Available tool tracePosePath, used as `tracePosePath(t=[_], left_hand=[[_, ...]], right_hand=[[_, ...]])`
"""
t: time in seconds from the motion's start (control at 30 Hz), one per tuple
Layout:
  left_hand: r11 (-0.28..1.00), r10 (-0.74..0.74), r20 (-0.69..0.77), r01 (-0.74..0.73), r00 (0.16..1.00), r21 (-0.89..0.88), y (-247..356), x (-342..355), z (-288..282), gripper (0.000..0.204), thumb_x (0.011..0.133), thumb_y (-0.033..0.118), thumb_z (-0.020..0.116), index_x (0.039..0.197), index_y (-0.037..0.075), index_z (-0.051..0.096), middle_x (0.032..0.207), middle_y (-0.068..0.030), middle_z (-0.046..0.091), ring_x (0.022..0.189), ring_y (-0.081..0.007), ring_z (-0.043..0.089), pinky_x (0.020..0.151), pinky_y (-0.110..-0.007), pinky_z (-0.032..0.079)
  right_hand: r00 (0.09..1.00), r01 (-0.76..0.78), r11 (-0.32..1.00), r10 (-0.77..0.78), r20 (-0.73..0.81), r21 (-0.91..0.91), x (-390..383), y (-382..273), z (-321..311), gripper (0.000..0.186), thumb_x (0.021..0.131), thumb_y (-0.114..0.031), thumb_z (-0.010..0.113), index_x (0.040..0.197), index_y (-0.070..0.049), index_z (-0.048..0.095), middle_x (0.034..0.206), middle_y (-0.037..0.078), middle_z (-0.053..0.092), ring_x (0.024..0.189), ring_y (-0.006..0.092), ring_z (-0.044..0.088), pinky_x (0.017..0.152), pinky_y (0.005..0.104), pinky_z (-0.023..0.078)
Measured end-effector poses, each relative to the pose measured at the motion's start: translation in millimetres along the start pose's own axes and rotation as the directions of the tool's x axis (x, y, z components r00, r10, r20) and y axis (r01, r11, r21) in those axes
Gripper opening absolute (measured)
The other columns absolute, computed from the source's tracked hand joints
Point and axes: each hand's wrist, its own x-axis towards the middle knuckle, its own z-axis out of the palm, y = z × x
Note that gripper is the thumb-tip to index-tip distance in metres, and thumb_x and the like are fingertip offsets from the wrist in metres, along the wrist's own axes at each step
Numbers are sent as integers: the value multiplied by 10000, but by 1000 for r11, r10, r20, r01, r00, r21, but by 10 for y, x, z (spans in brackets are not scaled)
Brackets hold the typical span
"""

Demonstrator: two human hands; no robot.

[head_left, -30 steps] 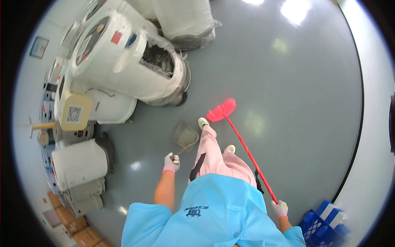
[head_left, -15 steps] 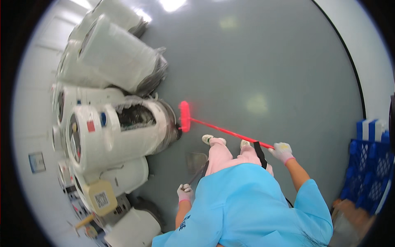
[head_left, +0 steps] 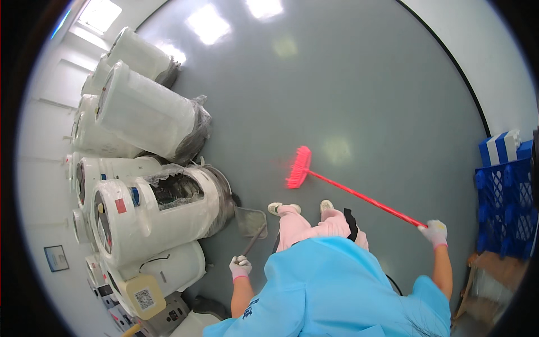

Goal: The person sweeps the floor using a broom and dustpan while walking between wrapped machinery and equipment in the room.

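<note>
My left hand [head_left: 240, 265], in a white glove with a pink cuff, grips the handle of a grey dustpan [head_left: 250, 219], whose pan sits low beside my left foot, near a wrapped white machine [head_left: 140, 224]. My right hand [head_left: 434, 230], gloved the same way, is closed round the top part of a long red broom handle [head_left: 365, 196]. The pink-red broom head [head_left: 298, 167] is down on the grey floor just ahead of my shoes.
Several plastic-wrapped white machines [head_left: 143, 112] line the left side along a white wall. At the right stand blue plastic pallets [head_left: 502, 208] and brown cardboard [head_left: 480, 281]. A white wall [head_left: 488, 62] curves beyond the grey floor [head_left: 365, 90].
The view has swung rightward along the row of machines. My right hand and broom handle have moved out to the right, and the broom head has moved away from the machines.
</note>
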Motion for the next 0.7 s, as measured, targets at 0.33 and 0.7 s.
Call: tracePosePath(t=[0.33,0.7], left_hand=[[993,37,33,-41,999,107,-96,-309,227,229,807,217,424,612,105,382,538,11,400,392,-61,367,291,-167,257],[999,45,48,-43,998,-26,-50,-1064,-552,286,854,270,382,626,97,377,556,24,387,384,-38,338,290,-162,236]], right_hand=[[962,-23,951,104,-252,307,287,111,240,486,725,-493,524,684,-16,608,717,178,592,722,345,569,640,424,437],[990,121,435,-117,-78,892,1942,-2282,-603,434,774,-371,506,623,34,541,511,159,526,439,273,555,469,400,430]])
